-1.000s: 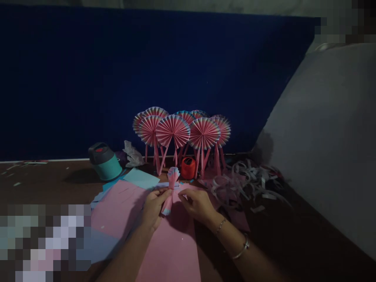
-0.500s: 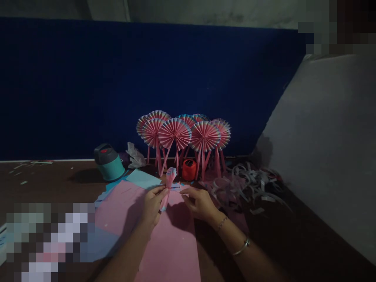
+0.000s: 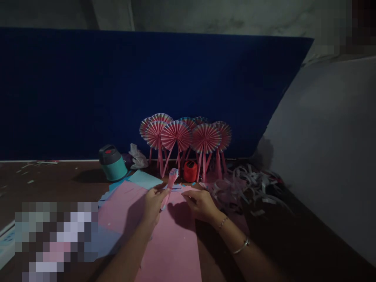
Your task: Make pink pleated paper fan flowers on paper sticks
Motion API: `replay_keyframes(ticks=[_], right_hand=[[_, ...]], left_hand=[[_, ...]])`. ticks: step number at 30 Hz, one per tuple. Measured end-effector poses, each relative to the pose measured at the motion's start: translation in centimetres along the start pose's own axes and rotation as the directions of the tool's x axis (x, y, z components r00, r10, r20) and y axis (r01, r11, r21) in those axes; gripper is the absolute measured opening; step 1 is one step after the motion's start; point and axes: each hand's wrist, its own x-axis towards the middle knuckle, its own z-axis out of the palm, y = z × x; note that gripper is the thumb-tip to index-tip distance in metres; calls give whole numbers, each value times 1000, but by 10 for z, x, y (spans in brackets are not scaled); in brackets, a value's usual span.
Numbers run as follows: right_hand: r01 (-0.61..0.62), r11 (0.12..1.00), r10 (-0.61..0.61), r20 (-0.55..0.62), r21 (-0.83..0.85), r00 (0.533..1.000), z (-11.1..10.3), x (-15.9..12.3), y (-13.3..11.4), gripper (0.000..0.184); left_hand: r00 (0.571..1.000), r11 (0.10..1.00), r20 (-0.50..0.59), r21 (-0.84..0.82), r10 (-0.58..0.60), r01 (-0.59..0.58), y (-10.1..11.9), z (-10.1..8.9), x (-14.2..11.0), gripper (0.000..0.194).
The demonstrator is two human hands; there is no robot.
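Note:
My left hand [image 3: 153, 203] pinches a pleated pink paper fan [image 3: 173, 177], folded narrow, with bluish ends. It is held tilted above a large pink paper sheet [image 3: 173, 250]. To its right, my right hand [image 3: 201, 203] has thumb and forefinger drawn together. Whatever they hold, if anything, is too fine to see. A small pale blue paper piece [image 3: 176, 188] lies between the hands, just behind them. Behind that is a red, round, spool-like object [image 3: 190, 171].
Several finished round paper fans [image 3: 176, 135] on pink legs stand before a blue board [image 3: 176, 78]. A teal lidded jar [image 3: 114, 166] and crumpled white plastic [image 3: 137, 156] are at left. Curled paper strips [image 3: 249, 184] pile up at right. Light blue paper [image 3: 145, 179] lies under the pink sheets.
The view has tilted up slightly, so the background sits lower. Both hands stay nearly in place, and the folded fan in my left hand leans a little more to the right.

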Motion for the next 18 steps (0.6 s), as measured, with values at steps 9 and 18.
replay_keyframes(ticks=[9, 18], right_hand=[[-8, 1000, 8, 7, 13, 1000, -1, 0, -2, 20], [26, 1000, -26, 10, 0, 1000, -2, 0, -3, 25]], left_hand=[[999, 1000, -44, 19, -1, 2, -1, -2, 1, 29], [997, 993, 9, 90, 76, -76, -1, -3, 1, 24]])
